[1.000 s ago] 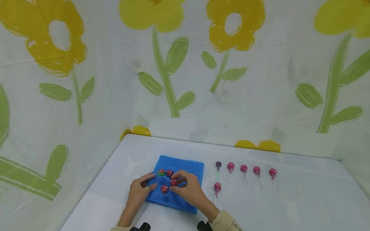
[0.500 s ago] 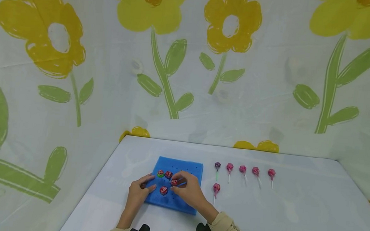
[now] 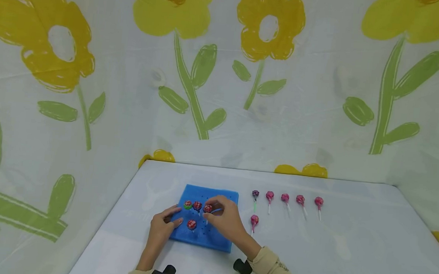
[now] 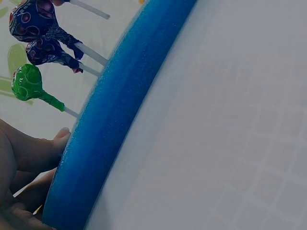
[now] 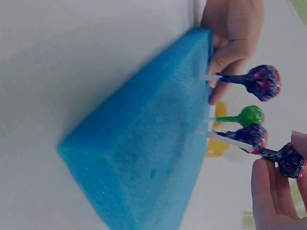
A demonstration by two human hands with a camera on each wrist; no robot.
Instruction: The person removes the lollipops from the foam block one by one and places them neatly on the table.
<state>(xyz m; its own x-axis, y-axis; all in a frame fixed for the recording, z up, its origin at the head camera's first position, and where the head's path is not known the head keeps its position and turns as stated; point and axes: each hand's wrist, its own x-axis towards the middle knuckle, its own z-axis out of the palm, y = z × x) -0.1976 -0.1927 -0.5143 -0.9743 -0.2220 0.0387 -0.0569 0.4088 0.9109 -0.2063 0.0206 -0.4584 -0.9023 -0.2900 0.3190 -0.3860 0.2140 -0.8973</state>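
My right hand (image 3: 228,219) pinches a dark-wrapped lollipop (image 5: 290,160) by its head, above a blue foam block (image 3: 215,240). In the left wrist view its white stick (image 4: 91,8) ends in the air, apart from the foam. My left hand (image 3: 161,227) touches the block's left edge with thumb and fingers, holding nothing else. Three lollipops stand in the foam: a green one (image 5: 251,116), a purple one (image 3: 197,205) beside it, and another purple one (image 3: 191,224) nearer me. Small holes dot the foam.
Right of the block, several lollipops (image 3: 285,197) lie in a row on the white table (image 3: 330,257), with one more lollipop (image 3: 254,219) below the row's left end. A flower-printed cloth (image 3: 301,130) hangs behind the table.
My right hand has moved slightly up and away with the lollipop, whose stick now shows below its head. The left hand keeps its place on the foam. The head view has shifted slightly.
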